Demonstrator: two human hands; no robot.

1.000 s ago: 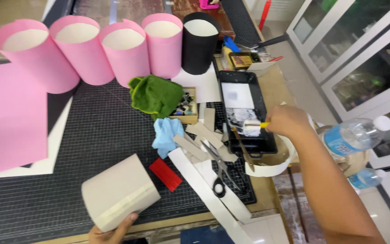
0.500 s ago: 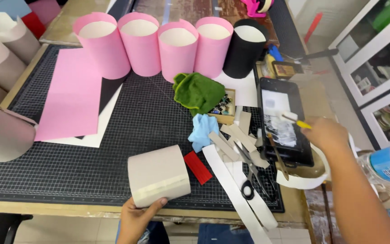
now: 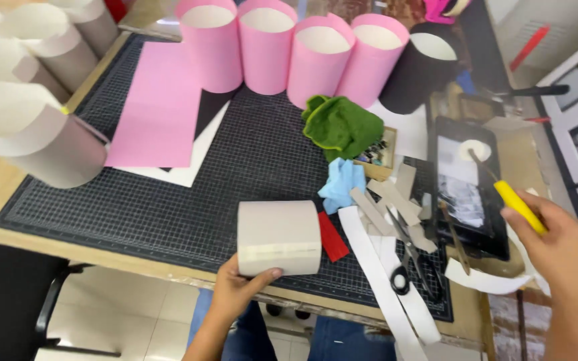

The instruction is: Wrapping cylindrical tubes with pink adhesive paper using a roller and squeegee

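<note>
Four pink tubes [image 3: 296, 50] stand along the top of the frame beside a black tube [image 3: 423, 67]. A pink sheet [image 3: 158, 107] lies at upper left on the black gridded mat [image 3: 188, 200]. At centre: a green cloth [image 3: 342, 127], a light blue cloth [image 3: 340, 185], a grey cardboard tube [image 3: 279, 237] and a red card [image 3: 332, 237]. The brush handle [image 3: 520, 207] at right is yellow.

Four pink cylinders [image 3: 289, 50] standing along the mat's far edge, black cylinder [image 3: 423, 70] sitting beside them, green cloth [image 3: 342, 126] and blue cloth [image 3: 340, 184] lying nearby, scissors [image 3: 406, 257] resting on white paper strips [image 3: 382, 287], pink sheet [image 3: 158, 107] lying flat on the black cutting mat [image 3: 188, 200].
</note>
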